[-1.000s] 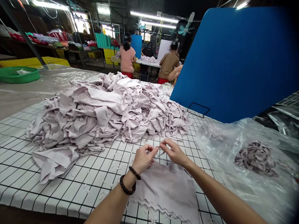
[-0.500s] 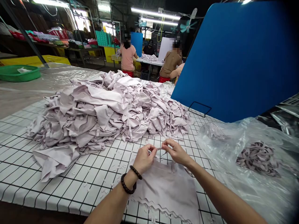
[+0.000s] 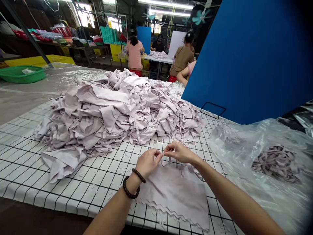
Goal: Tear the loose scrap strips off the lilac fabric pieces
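A pale lilac garment with a wavy lower edge lies spread on the table in front of me. At its upper edge, a narrow strap rises in a small loop to my fingers. My left hand, with two dark bead bracelets on the wrist, is closed in a pinch on the strap. The fingertips of my right hand meet those of the left and pinch the strap too. What exactly lies between the fingertips is too small to see clearly.
A big heap of lilac garments covers the far side of the checked tablecloth. Plastic with coiled straps lies right, below a blue board on a wire stand. A green tray stands left; co-workers sit beyond.
My hands have come closer together, the right one moving left, and the stretch of strap between them is shorter. The whole view has shifted slightly.
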`<state>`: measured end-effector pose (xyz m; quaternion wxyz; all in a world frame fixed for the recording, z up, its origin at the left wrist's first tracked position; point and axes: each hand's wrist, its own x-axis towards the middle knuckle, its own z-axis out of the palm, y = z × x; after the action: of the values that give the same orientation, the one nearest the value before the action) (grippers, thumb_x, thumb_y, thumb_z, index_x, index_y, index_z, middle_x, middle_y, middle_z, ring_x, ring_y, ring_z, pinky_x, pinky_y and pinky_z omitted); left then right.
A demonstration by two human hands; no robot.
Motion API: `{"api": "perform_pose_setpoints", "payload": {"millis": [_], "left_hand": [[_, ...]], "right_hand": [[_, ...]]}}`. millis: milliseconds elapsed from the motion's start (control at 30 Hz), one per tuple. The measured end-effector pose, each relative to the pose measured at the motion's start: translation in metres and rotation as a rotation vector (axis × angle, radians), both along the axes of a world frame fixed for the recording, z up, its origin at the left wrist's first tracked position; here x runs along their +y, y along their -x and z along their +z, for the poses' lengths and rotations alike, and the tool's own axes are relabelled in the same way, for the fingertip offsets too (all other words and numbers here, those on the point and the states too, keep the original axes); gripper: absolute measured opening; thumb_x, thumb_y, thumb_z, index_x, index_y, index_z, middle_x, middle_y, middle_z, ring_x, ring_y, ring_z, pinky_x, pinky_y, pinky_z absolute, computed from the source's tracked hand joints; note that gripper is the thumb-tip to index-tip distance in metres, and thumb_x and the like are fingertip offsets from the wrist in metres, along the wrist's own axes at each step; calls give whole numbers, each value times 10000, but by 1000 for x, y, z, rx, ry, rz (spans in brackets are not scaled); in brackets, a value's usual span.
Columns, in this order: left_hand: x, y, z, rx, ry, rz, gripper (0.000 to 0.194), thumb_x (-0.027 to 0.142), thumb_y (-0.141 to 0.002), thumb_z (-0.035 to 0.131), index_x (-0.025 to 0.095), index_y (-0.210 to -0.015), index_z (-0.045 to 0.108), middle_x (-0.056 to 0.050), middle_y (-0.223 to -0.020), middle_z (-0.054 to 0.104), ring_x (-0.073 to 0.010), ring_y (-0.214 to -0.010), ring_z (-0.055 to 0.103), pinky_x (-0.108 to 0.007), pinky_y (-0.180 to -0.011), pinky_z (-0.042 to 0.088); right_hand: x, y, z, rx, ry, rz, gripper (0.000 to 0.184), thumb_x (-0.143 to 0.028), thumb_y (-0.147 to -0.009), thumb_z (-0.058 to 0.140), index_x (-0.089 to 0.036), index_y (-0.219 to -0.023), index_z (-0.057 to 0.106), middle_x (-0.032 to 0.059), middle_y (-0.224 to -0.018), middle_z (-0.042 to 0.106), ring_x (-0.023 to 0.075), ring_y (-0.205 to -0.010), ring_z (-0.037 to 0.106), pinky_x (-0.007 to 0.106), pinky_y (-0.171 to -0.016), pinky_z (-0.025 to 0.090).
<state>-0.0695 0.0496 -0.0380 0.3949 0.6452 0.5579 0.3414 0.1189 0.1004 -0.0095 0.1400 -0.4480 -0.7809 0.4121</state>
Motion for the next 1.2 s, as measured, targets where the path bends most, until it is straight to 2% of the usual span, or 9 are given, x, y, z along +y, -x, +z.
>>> {"api": "perform_pose_setpoints", "payload": {"millis": [67,167,333,500,800,1000,1200], "left_hand": [[-10,7,2,109,-31,30,154,383,-712,689,240,-761,661,-51,-807,609,-233,-813,524,-284,-714,376],[-25,16,-1,255,-14,1,213,358,-617,767,243,-760,659,-60,-830,569,-269,-880,500,-328,-773,379],[-32,19,-10,426,62,-59,200,404,-688,700,258,-818,656,-42,-926,550,-257,-948,483,-360,-818,388],[-30,17,-16,453,48,-43,253,441,-693,686,271,-878,653,-30,-953,544,-237,-967,478,-350,-839,382],[-28,18,-19,453,77,-56,243,480,-715,662,245,-777,662,-43,-942,552,-244,-964,482,-363,-825,375],[-26,18,-20,484,65,-46,290,461,-687,697,248,-877,649,-47,-963,556,-253,-972,486,-368,-821,382],[-26,18,-23,491,54,-57,280,503,-700,678,265,-846,676,-49,-959,549,-248,-964,486,-358,-812,385]], "right_hand": [[-8,4,2,-62,-37,-19,190,-357,-805,586,-207,-740,682,4,-678,670,155,-659,603,271,-645,439],[-25,13,1,-135,-92,-12,169,-300,-815,560,-222,-712,669,6,-720,685,190,-791,596,310,-736,412],[-44,29,-11,-211,-144,5,201,-249,-833,505,-218,-719,668,6,-750,693,207,-883,553,364,-859,329],[-45,35,-19,-247,-135,-42,194,-248,-809,508,-211,-722,677,12,-771,697,205,-873,547,330,-820,326],[-44,40,-16,-260,-108,-56,176,-238,-775,528,-214,-692,681,4,-732,693,192,-844,542,286,-731,325],[-43,43,-16,-288,-100,-51,178,-250,-777,531,-206,-683,675,9,-741,695,190,-857,552,279,-733,334],[-41,42,-13,-262,-20,-46,177,-252,-760,541,-203,-640,662,1,-687,685,166,-774,581,259,-689,346]]}}
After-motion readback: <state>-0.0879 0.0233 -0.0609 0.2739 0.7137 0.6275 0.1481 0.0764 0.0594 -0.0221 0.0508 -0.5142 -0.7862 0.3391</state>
